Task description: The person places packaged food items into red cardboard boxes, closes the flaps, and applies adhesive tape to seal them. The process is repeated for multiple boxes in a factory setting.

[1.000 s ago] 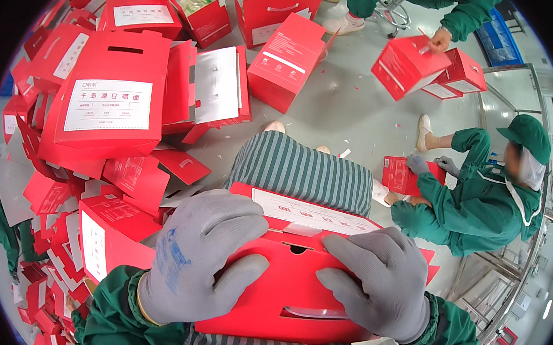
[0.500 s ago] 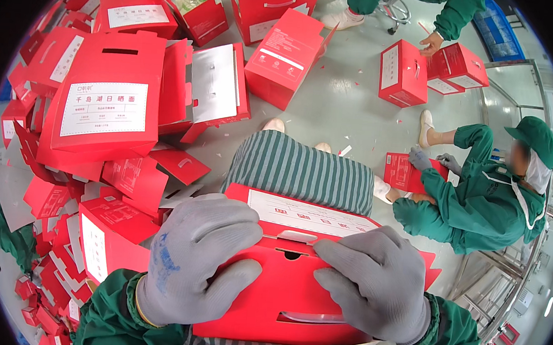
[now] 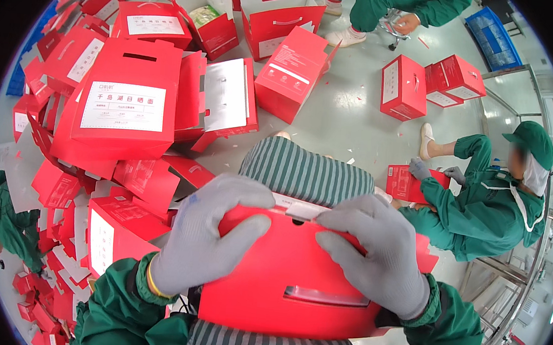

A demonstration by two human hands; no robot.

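Left hand: in a grey glove, closed over the left part of the far edge of the red carton, with thumb pressed to the upward-facing panel and fingers bent over the edge.
Right hand: in a matching glove, curled likewise over the right part of the same edge, apart from the left hand.
Place of the carton: on the lap, just beyond the lower stretch of striped cloth, which also covers the knees.
Upward-facing panel: pierced by a long slot with a pale handle strip in it, and by a small dark notch at the far edge, between the hands.
Left side: crowded with a carton heap, topped by a large labelled carton.
Beyond the knees: an open carton with a green package inside.
Right floor: a standing carton, near others.
Far right: a seated co-worker in green, with gloved hands at a flat red piece.
Upper right: a blue crate, near another person's bare hand.
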